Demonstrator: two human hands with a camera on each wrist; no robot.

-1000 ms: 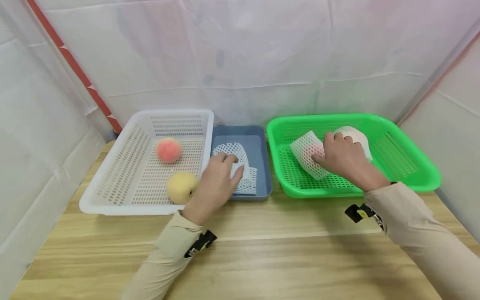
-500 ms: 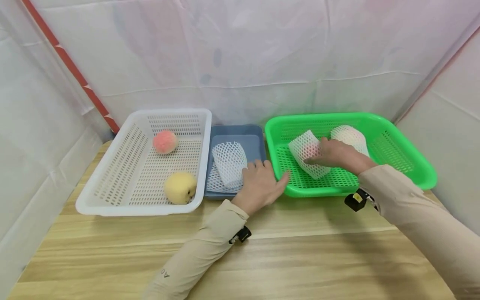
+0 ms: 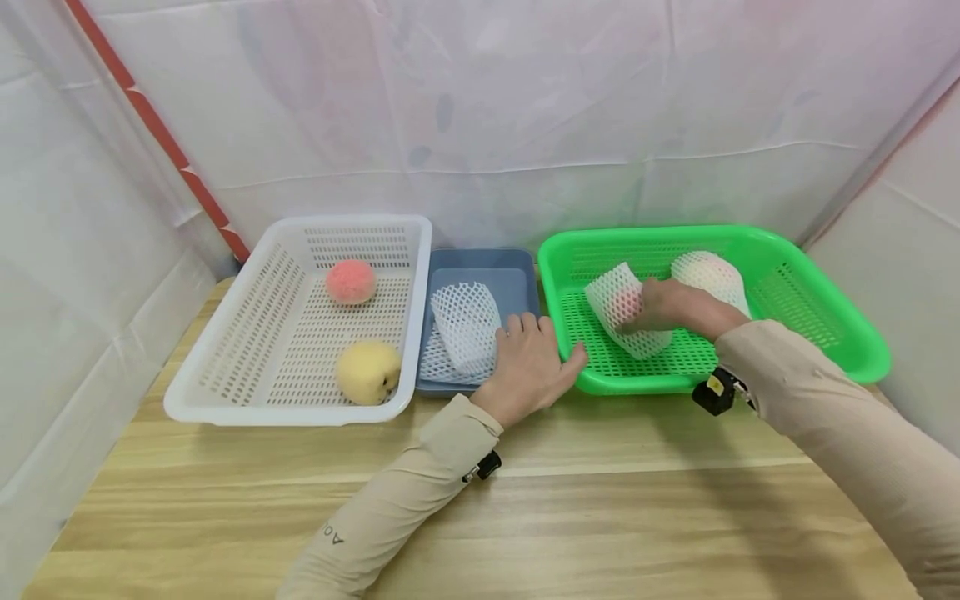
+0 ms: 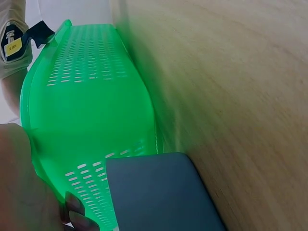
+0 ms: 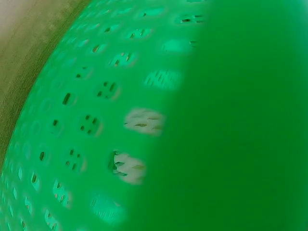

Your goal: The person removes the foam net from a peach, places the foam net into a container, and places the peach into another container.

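Note:
In the head view, my right hand (image 3: 678, 307) reaches into the green basket (image 3: 810, 367) and grips a pink peach in a white foam net (image 3: 617, 300); some fingertips are hidden. Another netted fruit (image 3: 708, 275) lies behind that hand. My left hand (image 3: 528, 367) holds the basket's left rim, thumb over the inner side. The left wrist view shows its fingertips (image 4: 76, 204) outside the green wall, close to the blue-grey tray (image 4: 154, 187). Only the basket wall (image 5: 106, 106) fills the right wrist view.
Several loose foam nets (image 3: 465, 329) lie in the blue-grey tray between the baskets. A white basket (image 3: 187, 392) at left contains a pink peach (image 3: 351, 282) and a yellow fruit (image 3: 367, 372). Behind everything hangs a pale cloth (image 3: 510, 100); wood tabletop (image 3: 585, 517) extends in front.
My left hand has moved right from above the foam nets to the green basket's rim. My right hand has turned and its thumb has come in against the netted peach.

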